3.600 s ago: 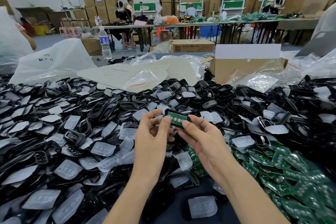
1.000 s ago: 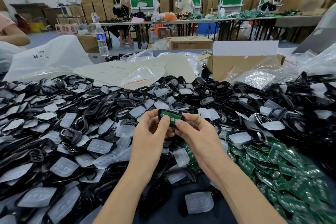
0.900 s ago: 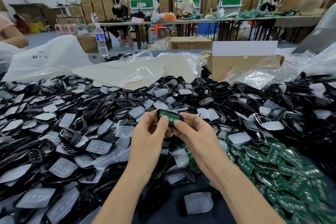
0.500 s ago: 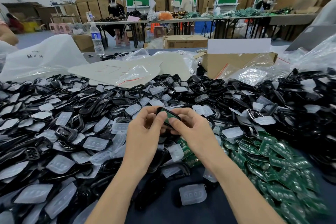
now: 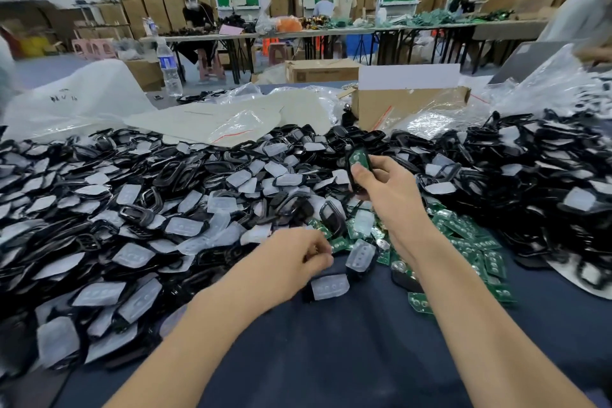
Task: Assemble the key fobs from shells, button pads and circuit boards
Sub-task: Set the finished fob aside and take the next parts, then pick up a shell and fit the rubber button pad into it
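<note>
Dark-blue cloth table [image 5: 331,361]: bare surface nearest the camera; both forearms cross above it.
Left hand [image 5: 294,255]: low at the near edge of the parts heap, fingers curled, tips beside a green board. Whether it pinches anything cannot be told.
Translucent white rubber button pads [image 5: 329,286]: one lies just right of the left hand; many more are strewn through the heap.
Loose green circuit boards [image 5: 470,242]: piled under and right of the right wrist.
Right hand [image 5: 387,189]: above the heap, fingers and thumb curled round the fob.
Black fob shell with a green board seated in it [image 5: 357,161]: gripped near upright, board face showing, thumb on its lower part.
Black plastic shells [image 5: 536,195]: heaped across the table's full width.
Brown cardboard box [image 5: 407,106]: behind the heap, flap up.
Clear water bottle [image 5: 169,66]: standing, far left.
Far work tables [image 5: 364,30]: people at work, stacked cartons behind.
</note>
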Motion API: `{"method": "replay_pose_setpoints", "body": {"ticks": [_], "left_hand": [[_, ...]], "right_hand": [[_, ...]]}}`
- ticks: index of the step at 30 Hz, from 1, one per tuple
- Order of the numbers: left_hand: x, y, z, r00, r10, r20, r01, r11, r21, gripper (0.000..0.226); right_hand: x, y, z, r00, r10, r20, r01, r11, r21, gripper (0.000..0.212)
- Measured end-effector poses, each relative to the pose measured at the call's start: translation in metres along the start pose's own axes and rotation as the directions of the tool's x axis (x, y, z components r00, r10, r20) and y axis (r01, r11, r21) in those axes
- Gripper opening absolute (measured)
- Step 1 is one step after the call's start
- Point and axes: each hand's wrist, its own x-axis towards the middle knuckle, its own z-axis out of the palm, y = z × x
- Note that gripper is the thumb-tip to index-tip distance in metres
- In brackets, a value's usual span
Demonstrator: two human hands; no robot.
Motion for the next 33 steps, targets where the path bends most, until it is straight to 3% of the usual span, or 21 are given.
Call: {"method": "replay_pose_setpoints", "body": {"ticks": [6,12,17,20,23,27,29,33], "left_hand": [[-0.014,0.014,0.008,0.989,-0.064,0.137,0.039,0.983,0.177,0.034],[-0.022,0.019,0.010,0.992,-0.025,0.126,0.003,0.985,0.172,0.019],[-0.021,0.015,0.010,0.991,0.038,0.128,-0.052,0.993,0.102,0.010],[-0.018,0.009,0.008,0.996,0.080,0.041,-0.079,0.997,-0.015,0.010],[-0.015,0.004,0.008,0.992,-0.011,-0.125,-0.023,0.963,-0.269,0.012],[-0.010,0.007,0.011,0.942,-0.218,-0.253,-0.008,0.742,-0.670,0.007],[-0.008,0.011,0.013,0.921,-0.284,-0.266,-0.017,0.654,-0.756,0.009],[-0.006,0.017,0.021,0.890,-0.321,-0.323,-0.057,0.626,-0.777,0.007]], "right_hand": [[-0.012,0.002,-0.007,0.994,0.107,-0.033,-0.099,0.979,0.176,0.019],[-0.024,0.008,-0.013,0.992,0.126,-0.022,-0.118,0.969,0.219,0.015],[-0.034,0.012,-0.013,0.991,0.131,0.033,-0.135,0.974,0.180,0.028],[-0.037,0.017,-0.010,0.985,0.159,0.062,-0.168,0.968,0.188,0.029],[-0.039,0.023,-0.005,0.978,0.172,0.119,-0.193,0.961,0.196,0.030],[-0.043,0.029,0.003,0.968,0.161,0.193,-0.203,0.953,0.224,0.028],[-0.044,0.031,0.007,0.966,0.156,0.207,-0.211,0.936,0.280,0.028],[-0.049,0.035,0.013,0.962,0.163,0.217,-0.233,0.907,0.351,0.027]]}}
